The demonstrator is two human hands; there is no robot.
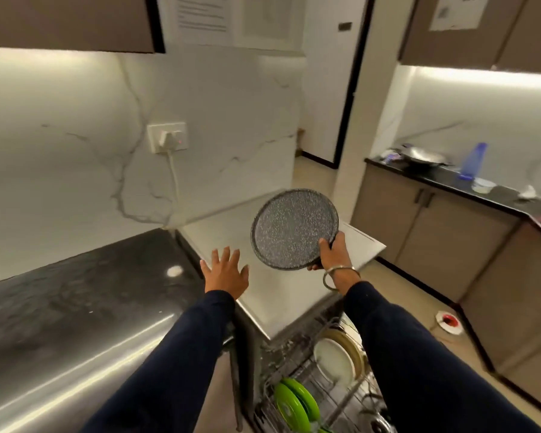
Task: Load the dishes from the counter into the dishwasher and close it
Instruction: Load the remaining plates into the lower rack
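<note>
**Speckled plate held above the open dishwasher**

The right hand (333, 251) grips a round, dark speckled plate (294, 229) by its lower right edge, tilting its face toward the camera above a pale worktop (272, 292). A metal bangle (338, 276) circles that wrist. The left hand (225, 271) is spread open, fingers straight, holding nothing, over the edge of the black counter (75, 307). Below, the dishwasher rack (331, 398) holds 2 green plates (294, 404) standing on edge, with a white plate (334, 359) upright behind them.

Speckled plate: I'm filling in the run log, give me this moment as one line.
right hand: grips speckled plate, raised | left hand: open, empty | rack: white, green plates | dishwasher: open
</note>
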